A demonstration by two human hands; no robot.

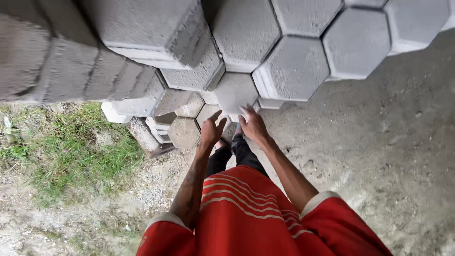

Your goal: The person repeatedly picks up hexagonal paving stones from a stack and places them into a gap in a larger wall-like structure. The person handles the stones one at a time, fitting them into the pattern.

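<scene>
I look straight down past my red striped shirt at a stack of grey hexagonal concrete paving blocks (289,66). My left hand (212,129) and my right hand (252,124) both reach down to the low end of the stack. Their fingers are spread and touch the near edge of one hexagonal block (234,91) there. Neither hand has lifted anything. My dark trouser legs and feet show just below the hands.
Taller stacks of the same blocks (142,28) rise close to the camera at the top and left. A wooden pallet edge (147,140) sticks out under them. Grass (71,151) lies to the left, bare grey dirt ground (388,142) to the right.
</scene>
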